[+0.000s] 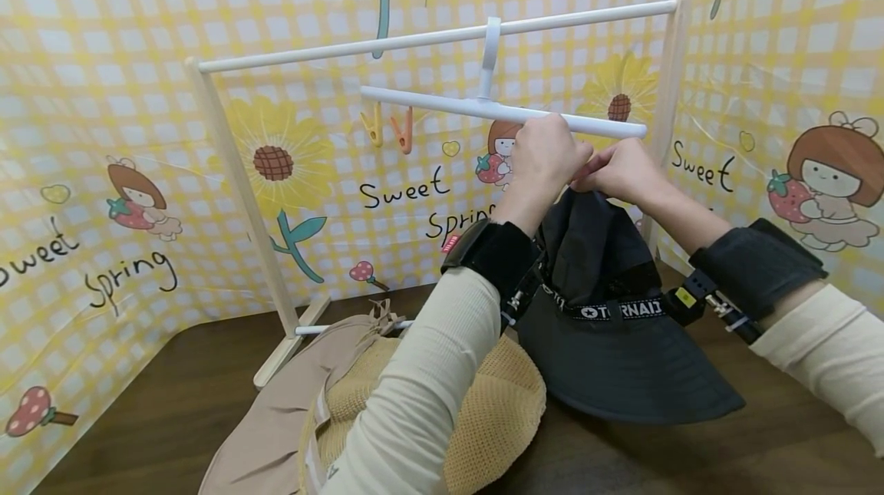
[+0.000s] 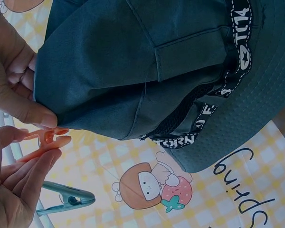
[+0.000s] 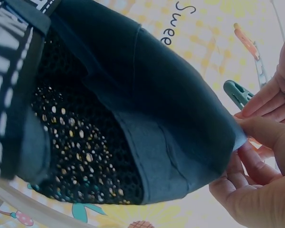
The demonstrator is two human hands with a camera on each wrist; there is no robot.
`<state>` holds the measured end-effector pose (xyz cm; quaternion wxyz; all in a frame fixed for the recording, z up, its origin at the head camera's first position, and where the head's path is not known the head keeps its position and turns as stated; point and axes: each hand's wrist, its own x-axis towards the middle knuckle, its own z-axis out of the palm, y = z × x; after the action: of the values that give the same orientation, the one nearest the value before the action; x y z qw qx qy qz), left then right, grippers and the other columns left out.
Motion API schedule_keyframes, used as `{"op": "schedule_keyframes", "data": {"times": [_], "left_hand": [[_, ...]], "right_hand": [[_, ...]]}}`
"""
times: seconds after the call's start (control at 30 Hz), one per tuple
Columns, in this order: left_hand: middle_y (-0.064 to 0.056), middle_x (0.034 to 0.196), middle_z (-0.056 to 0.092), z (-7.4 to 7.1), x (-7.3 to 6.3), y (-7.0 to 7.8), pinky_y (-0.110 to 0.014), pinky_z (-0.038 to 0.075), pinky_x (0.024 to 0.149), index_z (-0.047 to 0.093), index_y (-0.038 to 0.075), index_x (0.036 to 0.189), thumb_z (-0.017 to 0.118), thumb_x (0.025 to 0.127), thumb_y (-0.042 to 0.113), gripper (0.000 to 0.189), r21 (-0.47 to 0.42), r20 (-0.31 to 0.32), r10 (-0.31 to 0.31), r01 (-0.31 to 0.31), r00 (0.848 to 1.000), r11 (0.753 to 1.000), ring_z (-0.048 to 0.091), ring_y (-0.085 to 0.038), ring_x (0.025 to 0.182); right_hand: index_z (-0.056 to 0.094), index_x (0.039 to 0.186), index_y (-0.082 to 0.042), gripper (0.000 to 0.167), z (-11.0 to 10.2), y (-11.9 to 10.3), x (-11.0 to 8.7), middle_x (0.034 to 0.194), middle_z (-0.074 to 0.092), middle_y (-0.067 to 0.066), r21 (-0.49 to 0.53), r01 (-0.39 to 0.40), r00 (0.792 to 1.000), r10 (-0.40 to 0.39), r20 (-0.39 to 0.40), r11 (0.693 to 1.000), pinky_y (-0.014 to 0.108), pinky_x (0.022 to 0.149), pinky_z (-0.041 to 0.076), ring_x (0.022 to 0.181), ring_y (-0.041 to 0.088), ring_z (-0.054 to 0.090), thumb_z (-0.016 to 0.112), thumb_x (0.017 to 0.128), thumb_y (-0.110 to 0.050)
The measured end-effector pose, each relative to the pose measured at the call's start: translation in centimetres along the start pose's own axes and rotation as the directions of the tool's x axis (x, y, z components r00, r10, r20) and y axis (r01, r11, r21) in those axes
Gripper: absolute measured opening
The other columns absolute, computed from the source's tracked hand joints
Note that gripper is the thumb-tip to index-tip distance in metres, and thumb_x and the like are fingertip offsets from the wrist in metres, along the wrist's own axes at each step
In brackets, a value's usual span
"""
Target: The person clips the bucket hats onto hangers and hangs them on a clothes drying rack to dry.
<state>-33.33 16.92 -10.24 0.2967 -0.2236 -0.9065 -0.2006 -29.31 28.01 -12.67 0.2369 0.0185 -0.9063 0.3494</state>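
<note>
A dark bucket hat (image 1: 621, 364) with a lettered band hangs crown up from my right hand (image 1: 625, 173), which pinches the top of its crown. Close beside it, just under the white hanger (image 1: 428, 101), is my left hand (image 1: 549, 157). In the left wrist view, the left thumb and fingers squeeze an orange clip (image 2: 47, 146) at the crown's edge. Whether the clip's tips have cloth between them, I cannot tell. A green clip (image 2: 69, 199) dangles nearby. Farther left on the hanger are a yellow clip (image 1: 375, 130) and another orange clip (image 1: 403, 134).
The hanger hooks over the rail (image 1: 311, 52) of a wooden stand (image 1: 238, 188). A beige hat (image 1: 269, 433) and a straw hat (image 1: 500, 407) lie on the brown table (image 1: 152, 418), partly behind the left forearm. Patterned yellow cloth (image 1: 103, 11) surrounds the table.
</note>
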Motion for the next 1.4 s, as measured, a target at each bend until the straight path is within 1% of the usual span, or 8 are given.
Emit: {"op": "schedule_keyframes", "data": {"times": [0.23,0.47,0.77,1.0,1.13,1.23,1.3,1.4], "left_hand": [[0.005,0.054,0.035,0.19,0.06,-0.09,-0.021,0.027,0.043,0.059,0.015,0.069,0.058,0.086,0.030,0.023,0.009,-0.018,-0.019,0.019,1.000,1.000,0.047,-0.012,0.053],[0.005,0.054,0.037,0.22,0.02,-0.01,-0.022,0.028,0.043,0.059,0.015,0.070,0.058,0.086,0.030,0.022,0.022,-0.049,-0.017,0.018,0.999,1.000,0.049,-0.012,0.054],[0.005,0.053,0.038,0.13,-0.05,0.07,-0.021,0.028,0.042,0.062,0.015,0.075,0.058,0.085,0.029,0.017,0.022,-0.069,-0.023,0.025,0.997,0.999,0.050,-0.012,0.053],[0.005,0.053,0.040,0.33,-0.19,0.17,-0.022,0.029,0.041,0.062,0.016,0.072,0.061,0.082,0.031,0.018,0.025,-0.105,-0.041,0.044,0.994,0.999,0.052,-0.012,0.054],[0.005,0.053,0.040,0.36,-0.18,0.25,-0.022,0.028,0.041,0.062,0.016,0.074,0.060,0.084,0.034,0.020,0.044,-0.098,-0.041,0.045,0.994,0.998,0.052,-0.012,0.054],[0.006,0.053,0.039,0.28,-0.15,0.27,-0.021,0.026,0.042,0.063,0.016,0.077,0.059,0.085,0.034,0.020,0.056,-0.090,-0.034,0.039,0.995,0.998,0.051,-0.011,0.053],[0.006,0.053,0.038,0.21,-0.15,0.25,-0.021,0.026,0.042,0.061,0.016,0.076,0.058,0.086,0.033,0.019,0.057,-0.085,-0.034,0.039,0.996,0.998,0.050,-0.011,0.053],[0.006,0.052,0.036,0.13,-0.16,0.20,-0.021,0.027,0.042,0.056,0.017,0.067,0.058,0.085,0.030,0.022,0.050,-0.084,-0.029,0.034,0.996,0.998,0.049,-0.010,0.053]], "right_hand": [[0.074,0.086,0.002,0.026,0.29,0.01,0.05,0.045,0.053,-0.021,-0.004,0.011,1.000,-0.011,-0.019,1.000,0.025,0.055,0.036,0.056,0.009,0.045,0.072,0.077,-0.022],[0.074,0.072,-0.005,0.018,0.41,-0.28,-0.22,0.043,0.053,-0.017,-0.001,0.024,0.998,-0.024,-0.052,1.000,0.025,0.054,0.036,0.054,0.010,0.045,0.071,0.076,-0.022],[0.065,0.056,-0.015,0.020,0.55,-0.52,-0.21,0.040,0.043,-0.013,-0.007,0.028,0.997,-0.028,-0.066,1.000,0.025,0.048,0.028,0.045,0.009,0.035,0.069,0.074,-0.023],[0.048,0.047,-0.016,0.033,0.75,-0.53,-0.19,0.037,0.031,-0.011,-0.009,0.033,0.994,-0.034,-0.100,0.999,0.025,0.045,0.025,0.040,0.009,0.028,0.067,0.074,-0.019],[0.048,0.047,-0.016,0.032,0.72,-0.62,-0.30,0.038,0.032,-0.012,0.002,0.025,0.992,-0.024,-0.125,1.000,0.025,0.046,0.027,0.041,0.009,0.030,0.064,0.075,-0.017],[0.057,0.051,-0.015,0.026,0.63,-0.69,-0.32,0.039,0.040,-0.013,0.016,0.012,0.993,-0.010,-0.119,1.000,0.025,0.048,0.029,0.044,0.009,0.035,0.066,0.075,-0.019],[0.065,0.056,-0.012,0.021,0.52,-0.70,-0.33,0.040,0.046,-0.015,0.031,0.004,0.995,-0.001,-0.098,1.000,0.025,0.049,0.032,0.046,0.009,0.039,0.069,0.075,-0.019],[0.074,0.070,-0.008,0.013,0.31,-0.63,-0.32,0.045,0.054,-0.019,0.068,-0.024,0.999,0.026,-0.028,0.997,0.023,0.053,0.039,0.052,0.006,0.048,0.073,0.076,-0.019]]}}
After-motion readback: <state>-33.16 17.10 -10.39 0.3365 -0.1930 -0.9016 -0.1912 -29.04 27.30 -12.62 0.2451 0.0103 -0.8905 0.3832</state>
